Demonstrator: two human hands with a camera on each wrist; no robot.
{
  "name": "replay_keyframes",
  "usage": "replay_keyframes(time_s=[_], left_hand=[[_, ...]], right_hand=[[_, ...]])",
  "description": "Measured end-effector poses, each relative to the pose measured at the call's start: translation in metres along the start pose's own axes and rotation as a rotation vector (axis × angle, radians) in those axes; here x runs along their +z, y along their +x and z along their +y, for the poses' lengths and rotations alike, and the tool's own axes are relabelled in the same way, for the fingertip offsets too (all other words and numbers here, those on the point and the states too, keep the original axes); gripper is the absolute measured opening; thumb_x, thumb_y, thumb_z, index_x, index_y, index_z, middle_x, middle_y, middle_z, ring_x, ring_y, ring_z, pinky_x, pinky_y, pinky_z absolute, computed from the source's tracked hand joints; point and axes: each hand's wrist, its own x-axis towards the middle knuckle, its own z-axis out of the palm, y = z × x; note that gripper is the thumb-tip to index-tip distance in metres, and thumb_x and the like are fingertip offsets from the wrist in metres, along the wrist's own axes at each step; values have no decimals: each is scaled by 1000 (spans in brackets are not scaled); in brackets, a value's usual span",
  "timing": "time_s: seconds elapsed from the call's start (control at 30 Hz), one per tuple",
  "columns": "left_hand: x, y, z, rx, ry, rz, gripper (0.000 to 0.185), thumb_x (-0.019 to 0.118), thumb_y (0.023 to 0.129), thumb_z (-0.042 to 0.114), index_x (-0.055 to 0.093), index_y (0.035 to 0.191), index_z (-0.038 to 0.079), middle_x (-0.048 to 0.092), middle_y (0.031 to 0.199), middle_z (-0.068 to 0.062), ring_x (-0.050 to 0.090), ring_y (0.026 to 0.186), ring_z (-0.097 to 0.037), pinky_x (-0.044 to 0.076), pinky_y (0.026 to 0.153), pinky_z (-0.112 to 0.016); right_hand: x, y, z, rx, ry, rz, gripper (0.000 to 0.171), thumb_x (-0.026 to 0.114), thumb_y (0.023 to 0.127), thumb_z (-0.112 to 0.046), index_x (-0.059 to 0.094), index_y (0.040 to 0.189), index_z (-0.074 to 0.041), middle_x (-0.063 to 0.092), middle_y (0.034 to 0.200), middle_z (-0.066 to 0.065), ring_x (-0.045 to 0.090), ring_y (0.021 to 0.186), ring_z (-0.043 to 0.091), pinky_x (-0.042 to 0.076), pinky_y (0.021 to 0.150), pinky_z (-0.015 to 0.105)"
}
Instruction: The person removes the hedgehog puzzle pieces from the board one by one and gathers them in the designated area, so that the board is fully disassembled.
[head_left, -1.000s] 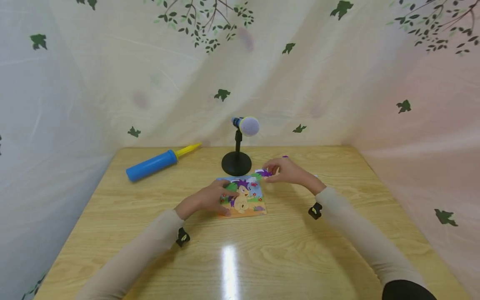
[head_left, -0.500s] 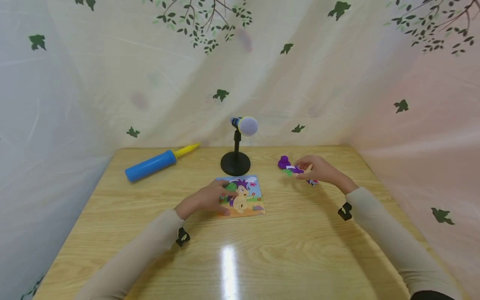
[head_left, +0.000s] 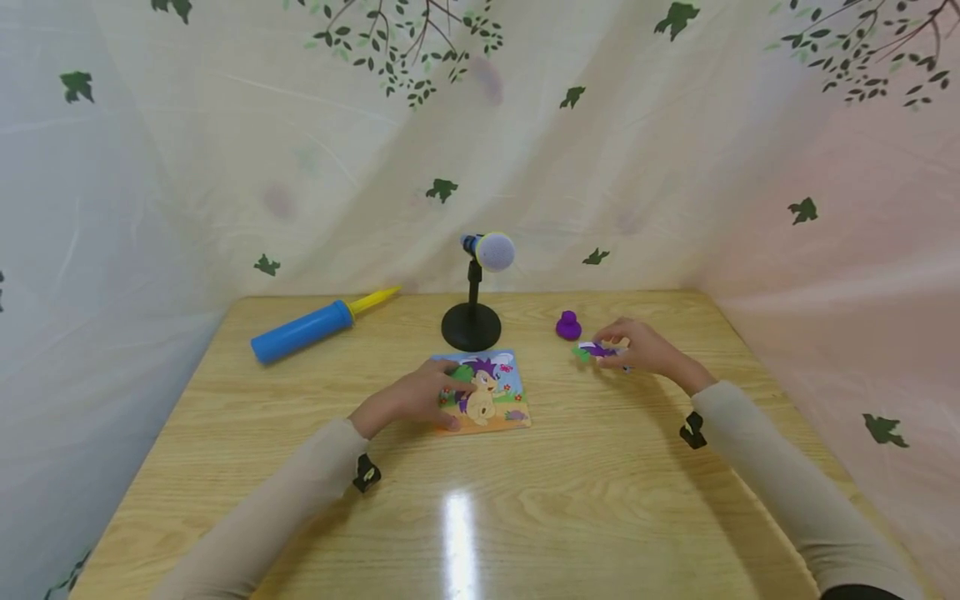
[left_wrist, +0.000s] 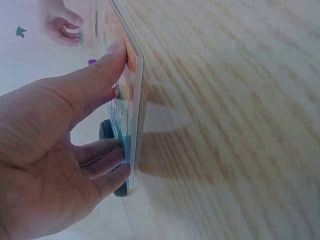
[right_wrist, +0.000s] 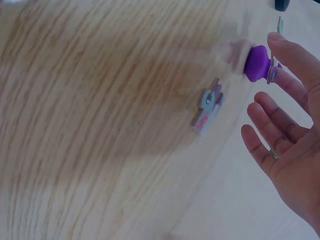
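The left hand (head_left: 415, 402) lies on the left edge of the square cardboard picture puzzle with a cartoon animal (head_left: 483, 393), thumb and fingers bracing it flat on the pale wood-grain table (head_left: 480, 517); the right hand (head_left: 643, 350) pinches a small purple-and-green puzzle piece (head_left: 596, 351) at its fingertips, low over the table, well to the right of the board. Head view: a purple plastic knob-shaped object (head_left: 568, 326) stands just behind and to the left of the held piece; a black-stand microphone with a grey foam head (head_left: 480, 287) stands behind the board, and a blue balloon pump with a yellow nozzle (head_left: 318, 324) lies at far left. Left wrist view: the thumb (left_wrist: 95, 80) presses the board's printed face (left_wrist: 123, 107) while the curled fingers (left_wrist: 102, 165) hook its near edge, so the board is held against sliding. Right wrist view: the middle, ring and little fingers (right_wrist: 267, 132) are spread and relaxed while thumb and forefinger hold the thin piece edge-on (right_wrist: 274, 70) in front of the purple knob (right_wrist: 257, 64); a second loose piece, grey and pink (right_wrist: 207, 107), lies flat on the table near the palm. To do the step well, I judge that the pinch should stay at the piece's rim so its printed face can be read, and that the left hand should hold the board steady and leave the open recess uncovered.
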Motion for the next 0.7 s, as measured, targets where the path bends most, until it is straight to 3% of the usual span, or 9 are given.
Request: replay_keyframes(time_s=[0.33,0.7], left_hand=[[0,-1,1,-12,-15,-5,62,81,88,37,58,145,28,32,164,-21,26,152,-42,34,119,-59],[-1,-2,-1,-4,-18,-2,61,80,88,37,59,145,28,32,164,-20,25,153,-42,34,119,-59]], right_hand=[[14,8,3,-14,-11,-3,41,81,88,-20,71,122,0,62,120,21,61,108,36,52,93,57],[19,14,7,-49,-31,-10,40,81,88,-21,71,120,2,64,112,21,61,101,33,55,87,52]])
